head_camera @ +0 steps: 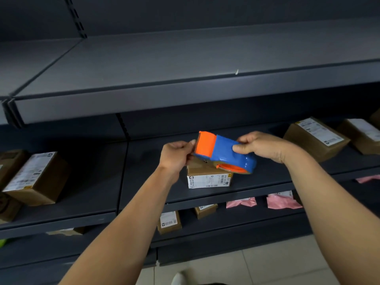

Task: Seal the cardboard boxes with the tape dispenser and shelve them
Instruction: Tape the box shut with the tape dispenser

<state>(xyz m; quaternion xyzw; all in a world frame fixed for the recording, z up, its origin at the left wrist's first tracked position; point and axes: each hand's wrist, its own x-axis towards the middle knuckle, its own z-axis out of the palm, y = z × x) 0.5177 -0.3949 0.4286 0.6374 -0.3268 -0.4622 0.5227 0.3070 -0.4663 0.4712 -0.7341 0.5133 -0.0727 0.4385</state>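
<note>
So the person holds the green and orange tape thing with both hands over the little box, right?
Not quite. The tape dispenser is blue and orange, not green. The head view shows the left hand and right hand holding it over the little cardboard box.

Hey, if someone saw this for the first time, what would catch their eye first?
The bright blue and orange plastic tape dispenser stands out at centre, the left hand at its orange end, the right hand on its blue body. Beneath it a small brown cardboard box with a white label sits on the dark grey metal shelf. Pink plastic bags lie one shelf lower, to the right.
</note>
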